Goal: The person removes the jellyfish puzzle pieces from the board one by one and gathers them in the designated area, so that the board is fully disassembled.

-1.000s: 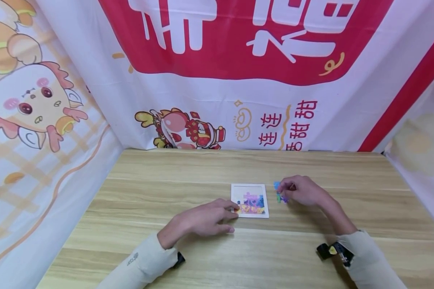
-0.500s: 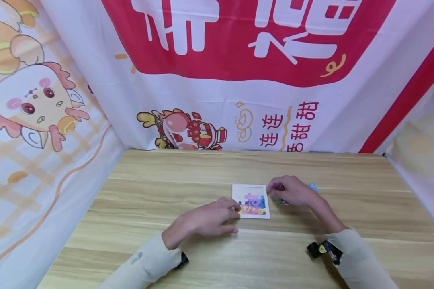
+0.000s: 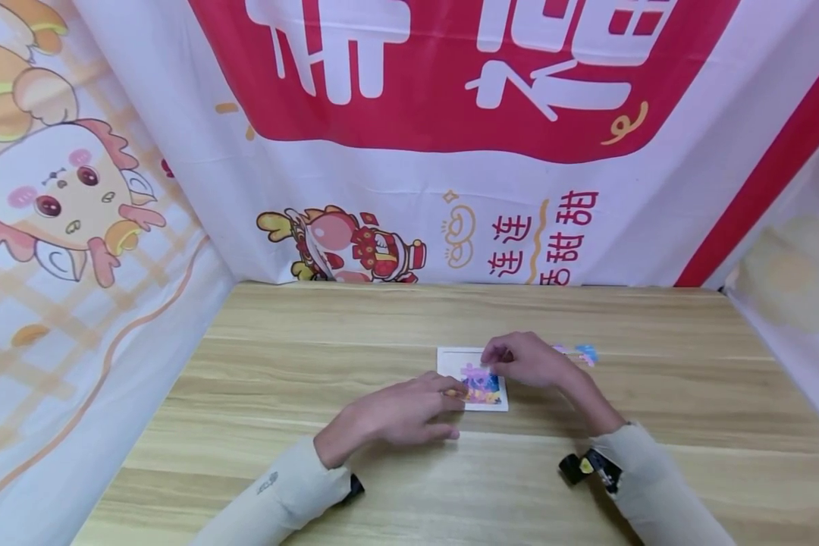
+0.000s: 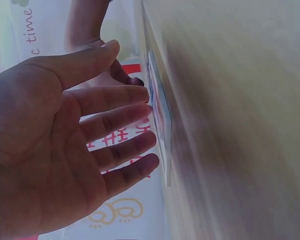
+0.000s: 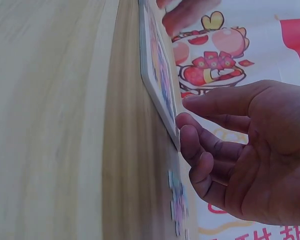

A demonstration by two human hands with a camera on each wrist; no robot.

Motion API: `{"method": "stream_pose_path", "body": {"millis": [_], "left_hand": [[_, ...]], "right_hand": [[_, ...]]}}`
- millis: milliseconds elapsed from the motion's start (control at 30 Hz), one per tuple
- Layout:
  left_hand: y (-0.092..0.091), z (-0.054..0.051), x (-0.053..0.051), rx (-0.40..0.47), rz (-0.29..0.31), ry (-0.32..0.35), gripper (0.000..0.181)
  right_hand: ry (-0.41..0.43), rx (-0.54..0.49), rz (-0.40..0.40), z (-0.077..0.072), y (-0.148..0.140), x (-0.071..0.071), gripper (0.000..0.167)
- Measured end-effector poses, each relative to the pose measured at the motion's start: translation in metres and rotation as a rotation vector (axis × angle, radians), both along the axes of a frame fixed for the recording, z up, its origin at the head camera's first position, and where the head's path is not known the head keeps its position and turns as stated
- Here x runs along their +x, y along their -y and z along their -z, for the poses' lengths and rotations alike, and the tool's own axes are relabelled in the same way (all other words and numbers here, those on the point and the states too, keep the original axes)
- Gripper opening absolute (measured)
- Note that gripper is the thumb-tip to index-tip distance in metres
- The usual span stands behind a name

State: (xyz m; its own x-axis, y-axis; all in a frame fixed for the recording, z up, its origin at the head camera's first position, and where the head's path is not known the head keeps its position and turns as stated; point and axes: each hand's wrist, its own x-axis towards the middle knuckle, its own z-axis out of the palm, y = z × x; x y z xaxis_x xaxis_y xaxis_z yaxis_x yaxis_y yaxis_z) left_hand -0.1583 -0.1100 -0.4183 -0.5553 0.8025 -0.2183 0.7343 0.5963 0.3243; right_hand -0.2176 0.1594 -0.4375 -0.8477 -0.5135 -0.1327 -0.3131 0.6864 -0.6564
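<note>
A small jigsaw puzzle [image 3: 484, 385] lies in a white square frame [image 3: 486, 408] on the table, its lower part filled with pink, blue and yellow pieces. My left hand [image 3: 409, 413] reaches over the frame's left side, fingers extended and fingertips at the puzzle; the left wrist view shows its palm bare. Over the frame's upper right corner, my right hand [image 3: 528, 360] has its fingers bent, with thumb and index tips close together. Whether a piece sits between them is hidden. Loose puzzle pieces [image 3: 585, 354] lie right of the frame, partly behind the right hand.
The wooden table [image 3: 300, 326] runs back to a white and red printed cloth [image 3: 409, 174]. Another patterned cloth [image 3: 89, 318] hangs along the left. Dark wrist cameras [image 3: 573, 469] are worn at both cuffs.
My right hand has moved left from the loose pieces to the frame's upper right corner, uncovering pieces at the right. My left hand has shifted slightly right, further over the puzzle.
</note>
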Motion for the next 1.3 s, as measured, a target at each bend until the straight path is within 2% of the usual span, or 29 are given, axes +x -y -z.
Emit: {"method": "stream_pose_path", "body": {"millis": [300, 533, 667, 1300], "left_hand": [[-0.009, -0.002, -0.002, 0.004, 0.033, -0.009, 0.052], [-0.009, -0.001, -0.003, -0.032, 0.04, -0.019, 0.051], [-0.008, 0.0, -0.005, -0.032, 0.054, -0.02, 0.05], [-0.007, 0.005, -0.005, -0.016, 0.047, 0.003, 0.051]], "right_hand": [[0.01, -0.01, -0.043, -0.004, 0.019, -0.001, 0.013], [0.04, 0.031, -0.033, -0.002, 0.028, 0.0, 0.013], [0.019, 0.044, -0.044, -0.001, 0.031, 0.0, 0.016], [-0.007, 0.061, 0.022, 0.002, 0.035, 0.004, 0.03]]}}
